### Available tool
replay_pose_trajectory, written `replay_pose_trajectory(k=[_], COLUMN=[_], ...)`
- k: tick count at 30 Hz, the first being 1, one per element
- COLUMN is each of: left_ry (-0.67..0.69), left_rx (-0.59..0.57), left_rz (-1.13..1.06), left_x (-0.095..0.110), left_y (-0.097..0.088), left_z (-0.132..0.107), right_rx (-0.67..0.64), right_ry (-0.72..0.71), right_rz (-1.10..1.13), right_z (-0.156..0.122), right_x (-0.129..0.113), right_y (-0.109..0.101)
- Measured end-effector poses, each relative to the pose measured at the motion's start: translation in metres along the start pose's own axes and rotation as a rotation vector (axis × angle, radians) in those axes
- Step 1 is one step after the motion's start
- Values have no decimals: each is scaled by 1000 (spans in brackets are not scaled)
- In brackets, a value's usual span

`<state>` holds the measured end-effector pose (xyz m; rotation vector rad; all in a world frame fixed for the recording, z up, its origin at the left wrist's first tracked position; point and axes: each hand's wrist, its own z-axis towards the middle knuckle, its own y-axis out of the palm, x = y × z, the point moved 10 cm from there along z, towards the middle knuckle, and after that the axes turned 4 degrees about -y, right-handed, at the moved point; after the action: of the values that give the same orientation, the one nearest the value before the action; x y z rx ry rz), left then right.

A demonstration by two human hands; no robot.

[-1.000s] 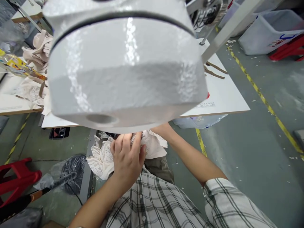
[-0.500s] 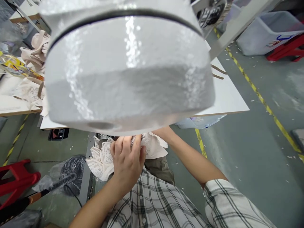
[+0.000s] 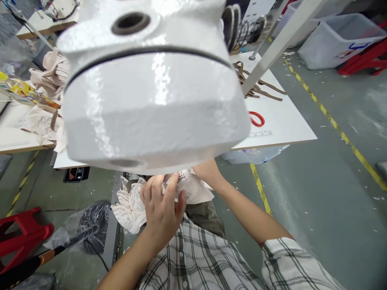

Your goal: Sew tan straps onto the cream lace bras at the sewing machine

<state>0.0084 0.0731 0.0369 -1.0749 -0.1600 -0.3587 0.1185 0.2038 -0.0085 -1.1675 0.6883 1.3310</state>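
Grey floor (image 3: 338,193), illegible markings (image 3: 350,52) on bin (image 3: 321,51), left hand (image 3: 161,207) on lace fabric (image 3: 130,207)

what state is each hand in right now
Left hand: open, laid on the cream lace fabric.
Right hand: cannot tell, fingers hidden behind the white machine head.

On the white tabletop (image 3: 292,125) I see brown straps (image 3: 269,96), a red loop (image 3: 258,124) and a ruler scale (image 3: 262,133). Past its right edge, I make out a translucent plastic bin (image 3: 322,50) beside a red stool (image 3: 359,66), with yellow-and-black tape (image 3: 334,129) crossing the scrap-flecked grey floor (image 3: 305,193). At lower left I have a second red stool (image 3: 30,231) near a dark bundle (image 3: 96,221) partly in clear plastic.
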Motion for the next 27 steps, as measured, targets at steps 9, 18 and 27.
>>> replay_pose_trajectory(k=[9,18,27], left_ry=[-511,-684,-778], left_rx=[-128,-203,-78], left_rz=[-694,-794,-806], left_x=[-66,-84,-98], left_y=[31,42,31], left_z=[-7,-6,-10], right_rx=[65,20,14], right_ry=[119,125,153], right_rz=[210,217,110], right_z=[-40,-50,-54], right_x=[12,11,6], right_y=[-2,10,13])
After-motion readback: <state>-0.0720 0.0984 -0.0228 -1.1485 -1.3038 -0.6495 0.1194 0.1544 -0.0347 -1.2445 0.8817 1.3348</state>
